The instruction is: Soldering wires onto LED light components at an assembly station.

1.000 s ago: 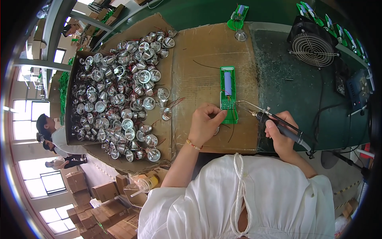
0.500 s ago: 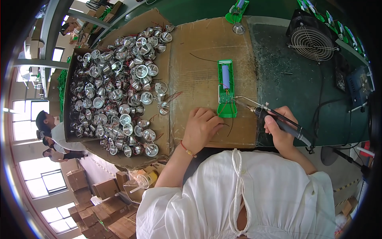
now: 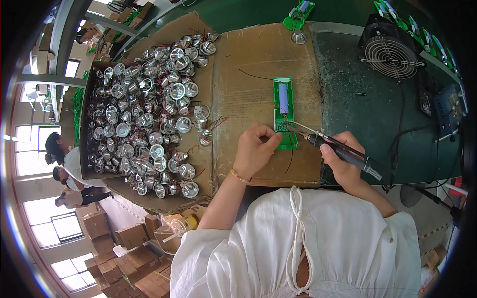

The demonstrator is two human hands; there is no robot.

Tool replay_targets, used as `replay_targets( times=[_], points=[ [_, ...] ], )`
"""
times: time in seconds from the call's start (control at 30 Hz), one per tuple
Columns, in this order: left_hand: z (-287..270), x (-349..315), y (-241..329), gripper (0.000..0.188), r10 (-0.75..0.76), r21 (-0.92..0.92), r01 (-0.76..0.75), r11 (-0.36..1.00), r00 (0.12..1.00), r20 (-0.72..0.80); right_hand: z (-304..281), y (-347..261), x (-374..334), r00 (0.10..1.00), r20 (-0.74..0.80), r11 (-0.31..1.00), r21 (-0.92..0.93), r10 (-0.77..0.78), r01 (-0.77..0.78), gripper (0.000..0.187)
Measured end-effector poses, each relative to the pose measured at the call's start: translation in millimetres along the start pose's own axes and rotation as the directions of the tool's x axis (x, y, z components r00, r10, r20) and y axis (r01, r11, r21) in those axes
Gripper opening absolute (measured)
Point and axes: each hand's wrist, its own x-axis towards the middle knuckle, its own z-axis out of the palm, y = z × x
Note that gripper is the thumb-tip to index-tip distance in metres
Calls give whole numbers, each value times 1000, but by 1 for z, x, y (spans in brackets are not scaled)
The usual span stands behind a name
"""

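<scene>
A green plastic housing (image 3: 293,104) lies lengthwise on the cardboard before me, with a purple battery cell (image 3: 283,97) and a small circuit board (image 3: 280,124) inside. My left hand (image 3: 256,149) rests at the housing's lower left, thumb and forefinger pinched together beside the board. What lies between those fingertips is too small to make out. My right hand (image 3: 346,161) grips a soldering iron (image 3: 316,140) with a thin metal feed tube (image 3: 303,125) along it. The iron's tip points left, at the board's right edge. A black wire (image 3: 290,159) trails from the housing's lower end.
On the left, a cardboard box (image 3: 149,196) holds many silver reflector cups (image 3: 144,119) with red wires. A fan with a wire guard (image 3: 391,57) stands at the back right, near a blue device (image 3: 448,109). Another green housing (image 3: 299,15) lies at the far edge.
My left hand has moved up toward the board, and its thumb and forefinger have come together there. The soldering iron has shifted left, bringing its tip closer to the board.
</scene>
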Motion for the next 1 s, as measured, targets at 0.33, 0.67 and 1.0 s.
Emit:
replay_targets(
  times=[0.33, 0.67, 1.0],
  points=[
    [-7, 11, 0, 22, -145, -54, 156, 986, 975, 170, 5, 3, 1, 994, 7, 987, 123, 105, -105, 14],
    [-5, 9, -2, 22, -145, -64, 157, 985, 975, 166, 4, 1, -3, 981, 4, 969, 155, 195, -193, 15],
    [-3, 17, -5, 24, -176, -126, 196, 972, 972, 158, -1, 2, 6, 988, -29, 973, 179, 150, -143, 15]
  ],
)
